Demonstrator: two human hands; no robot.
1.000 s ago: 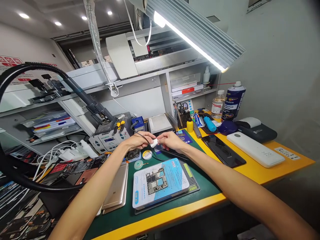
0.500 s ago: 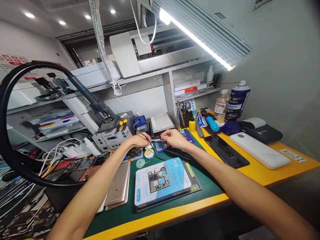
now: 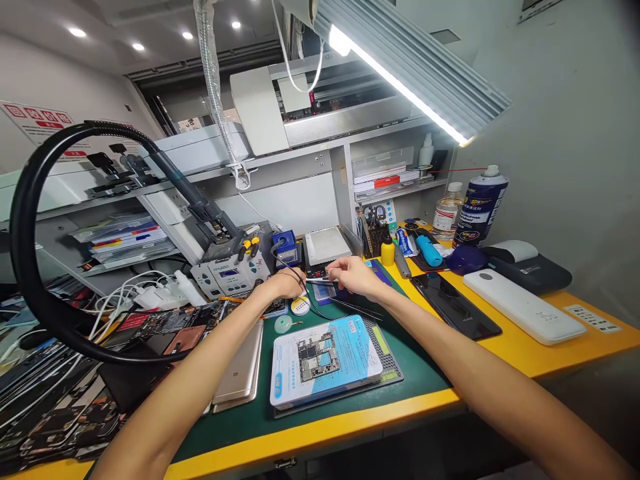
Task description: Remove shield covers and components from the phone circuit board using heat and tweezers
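My left hand (image 3: 289,284) is at the middle back of the green mat, fingers curled closed; what they hold is hidden. A thin black cable (image 3: 314,308) loops past its fingers and down onto the mat. Facing it, my right hand (image 3: 353,275) is closed in a pinch, its fingertips close to a thin pale strip or tool (image 3: 316,280) between the hands. I cannot make out what the right fingers hold. Below the hands are a small round white-lidded container (image 3: 301,306), a pale green disc (image 3: 283,324) and dark tweezers-like tools (image 3: 357,308).
A boxed board kit (image 3: 325,360) lies in front of my hands. Left are a gold phone (image 3: 240,373), loose phone parts (image 3: 65,420) and a grey control station (image 3: 233,273) with a thick black hose (image 3: 25,267). Right are a black phone (image 3: 455,303) and white power bank (image 3: 525,307).
The view has shifted slightly, so the background sits a little farther right and lower. Both hands stay close together at the same spot, with only slight finger movement.
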